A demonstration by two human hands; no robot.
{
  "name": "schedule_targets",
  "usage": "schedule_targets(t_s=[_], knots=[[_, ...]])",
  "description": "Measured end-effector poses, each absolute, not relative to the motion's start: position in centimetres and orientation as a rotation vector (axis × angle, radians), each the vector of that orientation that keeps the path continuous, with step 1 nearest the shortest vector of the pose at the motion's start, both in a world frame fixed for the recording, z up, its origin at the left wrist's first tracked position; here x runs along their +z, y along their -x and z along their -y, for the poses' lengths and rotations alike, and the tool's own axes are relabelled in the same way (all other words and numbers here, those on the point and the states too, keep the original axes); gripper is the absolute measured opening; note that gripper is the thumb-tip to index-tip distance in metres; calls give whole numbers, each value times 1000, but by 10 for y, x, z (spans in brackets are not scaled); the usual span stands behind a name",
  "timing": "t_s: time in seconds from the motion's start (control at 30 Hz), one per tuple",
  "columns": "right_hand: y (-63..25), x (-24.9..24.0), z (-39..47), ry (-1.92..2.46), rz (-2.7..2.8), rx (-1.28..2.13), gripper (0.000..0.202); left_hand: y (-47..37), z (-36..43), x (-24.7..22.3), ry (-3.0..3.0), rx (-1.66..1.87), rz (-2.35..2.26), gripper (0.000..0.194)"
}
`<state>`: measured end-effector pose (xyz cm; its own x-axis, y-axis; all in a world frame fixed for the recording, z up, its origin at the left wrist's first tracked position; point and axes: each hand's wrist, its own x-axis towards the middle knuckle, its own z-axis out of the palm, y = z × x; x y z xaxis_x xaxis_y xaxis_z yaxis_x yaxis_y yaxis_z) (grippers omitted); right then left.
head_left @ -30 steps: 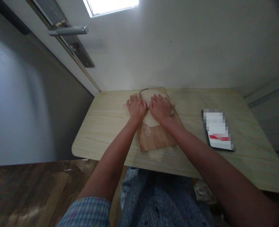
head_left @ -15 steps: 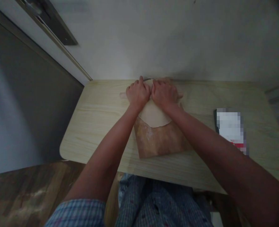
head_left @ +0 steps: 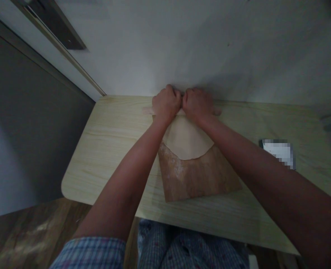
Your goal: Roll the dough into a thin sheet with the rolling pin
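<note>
Both my left hand (head_left: 167, 104) and my right hand (head_left: 197, 104) are closed around a wooden rolling pin (head_left: 148, 110), side by side near its middle. Only the pin's ends show past my fists. It lies across the far part of a flat, pale sheet of dough (head_left: 188, 140) with a rounded near edge. Beneath the dough is a brown wooden board (head_left: 200, 179), dusted with flour at its left. My hands and the pin hide the far edge of the dough.
The board rests on a light wood table (head_left: 112, 149) against a pale wall (head_left: 143, 48). At the right, partly behind my right forearm, lies a blurred-out flat object (head_left: 280, 151) with a dark edge. A metal door handle plate (head_left: 61, 30) is at the upper left.
My hands and the rolling pin have moved away from me toward the dough's far edge, uncovering more of the dough. The camera view has shifted slightly.
</note>
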<state>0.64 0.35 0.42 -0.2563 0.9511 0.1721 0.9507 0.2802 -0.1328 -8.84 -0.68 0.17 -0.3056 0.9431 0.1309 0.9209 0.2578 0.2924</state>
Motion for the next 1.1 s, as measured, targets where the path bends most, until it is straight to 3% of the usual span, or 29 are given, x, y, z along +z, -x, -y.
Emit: schedule_targets(t_s=[0.5, 0.8, 1.1], knots=[[-3, 2, -26, 1749, 2335, -23, 46, 92, -18, -2, -1879, 529, -2413, 40], [-7, -5, 17, 1666, 2306, -147, 37, 87, 26, -9, -2002, 475, -2462, 39], [-14, -16, 62, 1590, 2292, -71, 43, 86, 73, -17, -2202, 525, -2466, 40]])
